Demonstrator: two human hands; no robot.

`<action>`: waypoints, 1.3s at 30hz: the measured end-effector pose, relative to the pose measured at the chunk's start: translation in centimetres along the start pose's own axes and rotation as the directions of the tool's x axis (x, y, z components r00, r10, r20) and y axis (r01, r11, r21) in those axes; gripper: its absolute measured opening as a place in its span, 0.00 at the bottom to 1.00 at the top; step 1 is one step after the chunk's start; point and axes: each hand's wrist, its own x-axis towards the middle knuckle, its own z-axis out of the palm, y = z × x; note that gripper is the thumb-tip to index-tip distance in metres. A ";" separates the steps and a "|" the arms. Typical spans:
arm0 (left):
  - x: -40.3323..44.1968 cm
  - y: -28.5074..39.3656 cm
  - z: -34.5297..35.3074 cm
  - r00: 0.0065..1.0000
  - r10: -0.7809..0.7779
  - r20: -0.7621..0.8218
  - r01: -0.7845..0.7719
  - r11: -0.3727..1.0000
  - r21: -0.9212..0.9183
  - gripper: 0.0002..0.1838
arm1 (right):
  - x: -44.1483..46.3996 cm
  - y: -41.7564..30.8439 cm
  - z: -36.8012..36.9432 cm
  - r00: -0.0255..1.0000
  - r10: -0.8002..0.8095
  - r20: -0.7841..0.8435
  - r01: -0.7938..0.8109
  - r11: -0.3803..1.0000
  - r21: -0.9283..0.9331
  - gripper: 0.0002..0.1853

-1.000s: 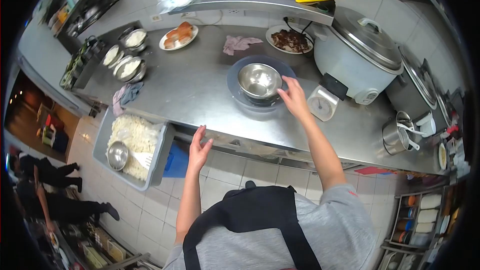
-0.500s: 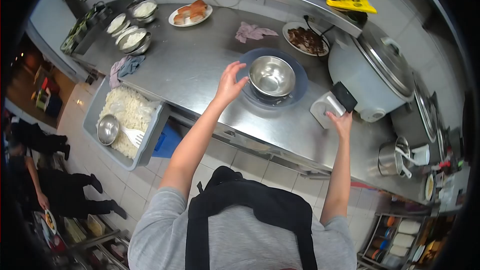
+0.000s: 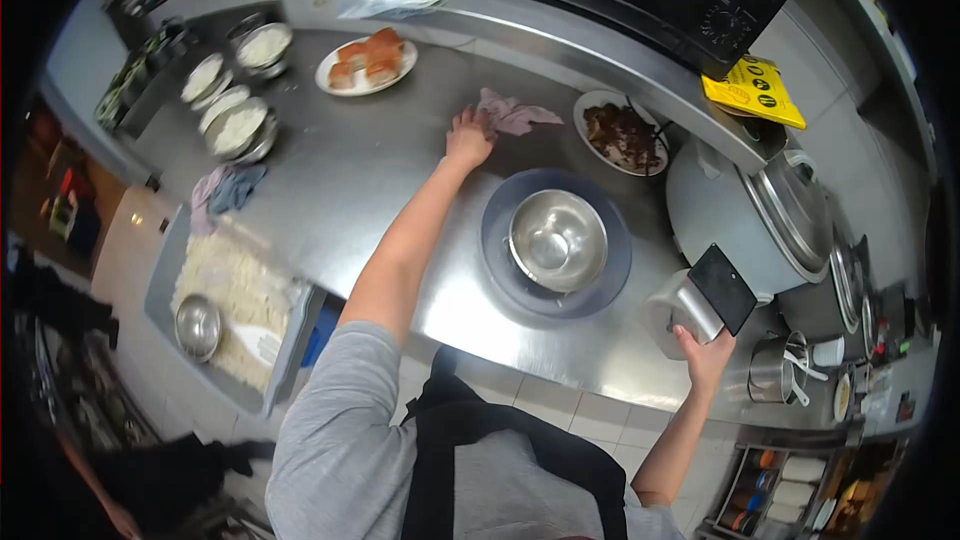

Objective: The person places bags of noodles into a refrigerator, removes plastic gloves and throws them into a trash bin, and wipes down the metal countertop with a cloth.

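My left hand is stretched over the counter with its fingers apart, at the left edge of a crumpled pink cloth. Whether the fingertips press on the cloth is hard to make out. My right hand grips the lower edge of a silver stand-like device with a black rectangular panel, thumb in front and the other fingers partly hidden. Between my arms, a shiny metal bowl rests on a round blue-grey base.
A plate of browned meat blocks and several rice-filled bowls stand far left. A rice bin holds a ladle-like metal bowl and white paddle. Dark chopped meat, a large cooker and pots line the right.
My left hand has moved from beside the metal bowl, up and away to the pink cloth. My right hand stays at the silver device, whose black panel appears more upright. The view has shifted.
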 end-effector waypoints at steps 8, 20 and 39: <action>6.8 -1.2 7.3 0.951 0.250 0.184 -0.284 0.940 0.191 0.28 | 1.1 -3.8 3.0 0.992 -0.069 -0.106 0.044 0.974 -0.220 0.34; -2.8 0.1 -10.7 0.928 0.028 0.371 0.372 -0.127 -0.920 0.19 | 8.3 -12.1 10.5 0.880 -0.401 0.256 0.447 0.881 -0.154 0.47; -23.0 2.0 -15.0 0.945 -0.112 0.306 0.192 -0.567 -0.801 0.13 | 4.6 -16.7 18.5 0.488 -0.799 0.351 0.833 0.547 0.085 0.49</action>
